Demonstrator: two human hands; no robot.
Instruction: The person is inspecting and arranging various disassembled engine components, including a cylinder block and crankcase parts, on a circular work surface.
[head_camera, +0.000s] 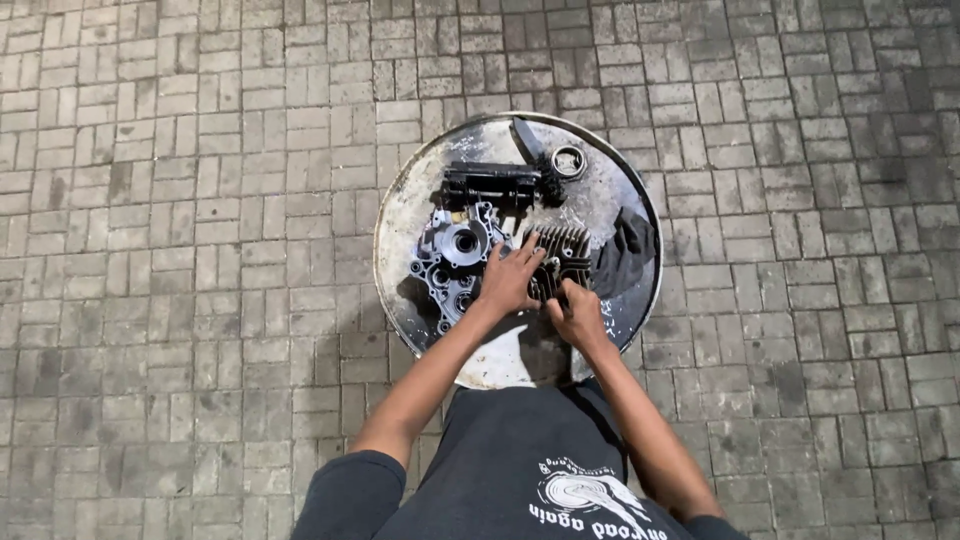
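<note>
Left hand (508, 280) on finned cylinder (562, 252), round tray (400, 215)

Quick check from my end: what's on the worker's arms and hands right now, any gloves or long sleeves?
No gloves: the left hand and right hand are bare, with no watch or rings visible. Both forearms are uncovered. Short dark sleeves end above the elbows, part of a dark T-shirt with a white print.
</note>
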